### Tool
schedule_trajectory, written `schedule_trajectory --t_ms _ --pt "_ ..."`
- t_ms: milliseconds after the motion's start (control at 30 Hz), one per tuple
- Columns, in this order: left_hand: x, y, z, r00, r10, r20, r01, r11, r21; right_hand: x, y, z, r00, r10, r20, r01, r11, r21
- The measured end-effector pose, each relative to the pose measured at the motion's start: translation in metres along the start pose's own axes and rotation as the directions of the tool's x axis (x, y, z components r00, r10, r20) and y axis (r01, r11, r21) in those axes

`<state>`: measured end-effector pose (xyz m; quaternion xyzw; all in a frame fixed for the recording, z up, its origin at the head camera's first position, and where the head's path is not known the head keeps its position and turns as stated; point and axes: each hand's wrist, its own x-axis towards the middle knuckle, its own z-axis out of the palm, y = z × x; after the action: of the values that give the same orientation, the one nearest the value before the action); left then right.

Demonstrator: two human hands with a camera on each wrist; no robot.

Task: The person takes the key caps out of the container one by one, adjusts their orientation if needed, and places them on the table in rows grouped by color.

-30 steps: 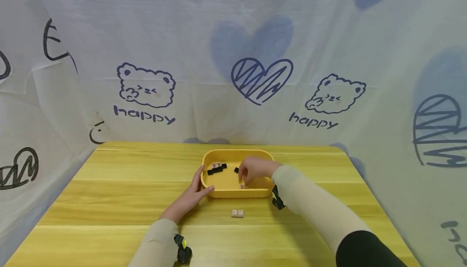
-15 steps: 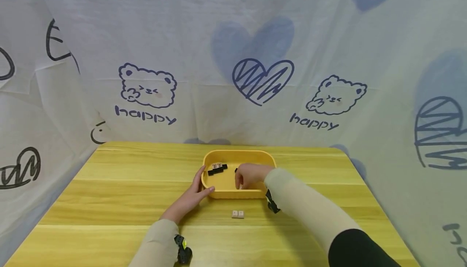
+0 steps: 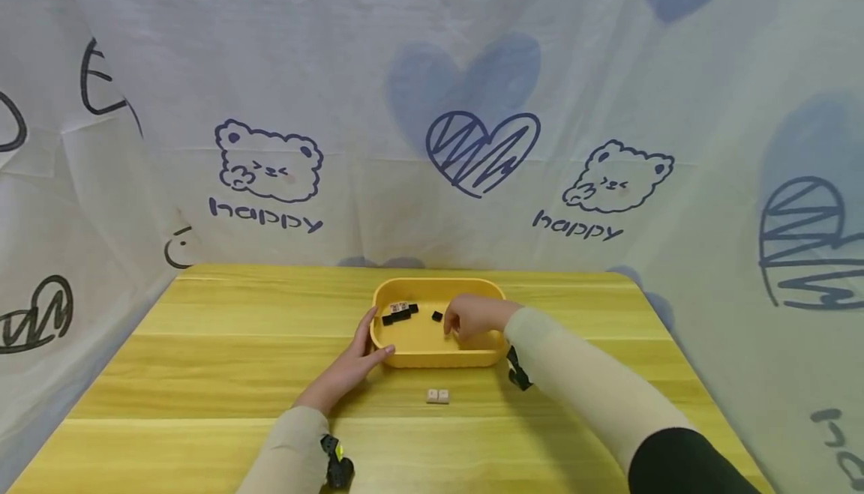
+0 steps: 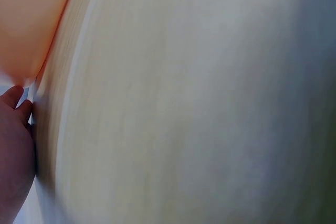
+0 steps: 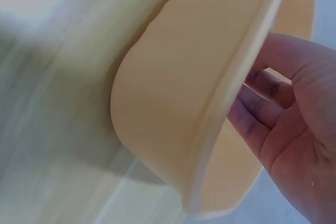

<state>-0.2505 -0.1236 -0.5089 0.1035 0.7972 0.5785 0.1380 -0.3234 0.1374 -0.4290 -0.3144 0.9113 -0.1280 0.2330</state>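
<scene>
A yellow plastic tray [image 3: 432,360] sits on the table. My left hand [image 3: 344,376] holds its front left corner, thumb over the front rim and fingers along the left side. Inside the tray, my right hand [image 3: 469,315] has its fingers curled and pointing down, just above the floor. A light keycap seems pinched there, but the fingertips are hidden behind the tray wall in the right wrist view. A single black keycap [image 3: 437,316] lies left of these fingers. Several black keycaps [image 3: 400,315] and light printed pieces [image 3: 399,306] are grouped at the tray's left.
Two light keycaps [image 3: 437,396] stand side by side on the yellow wood-grain table [image 3: 223,374], in front of the tray. A white cloth [image 3: 378,202] with printed hearts and bears hangs behind the table.
My right hand went down onto a light piece near the tray's front, then rose slightly back and right. That piece no longer shows on the tray floor. My left hand stays put.
</scene>
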Motion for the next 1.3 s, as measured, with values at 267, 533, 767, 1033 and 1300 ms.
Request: schedule_trajectory --t_ms 267,533,767,1033,1300 --pt "0.0 -0.002 0.0 1.0 0.006 0.005 -0.006 1.0 -0.003 -0.02 -0.005 -0.005 0.994 -0.057 -0.092 0.063 0.996 0.069" --pt "0.001 -0.004 0.001 1.0 0.015 0.009 -0.015 1.0 0.002 -0.038 -0.002 -0.001 0.972 -0.133 -0.194 0.149 0.986 0.069" --pt "0.001 -0.006 0.001 1.0 0.013 0.008 -0.014 1.0 0.011 -0.057 -0.005 0.007 0.953 -0.178 -0.245 0.206 0.974 0.092" --pt "0.002 -0.007 0.001 1.0 0.022 0.013 -0.022 1.0 -0.001 -0.075 -0.008 0.021 0.918 -0.22 -0.329 0.289 0.941 0.176" --pt "0.002 -0.005 0.001 1.0 0.018 0.012 -0.018 1.0 -0.009 -0.088 -0.017 0.044 0.904 -0.132 -0.407 0.266 0.918 0.292"
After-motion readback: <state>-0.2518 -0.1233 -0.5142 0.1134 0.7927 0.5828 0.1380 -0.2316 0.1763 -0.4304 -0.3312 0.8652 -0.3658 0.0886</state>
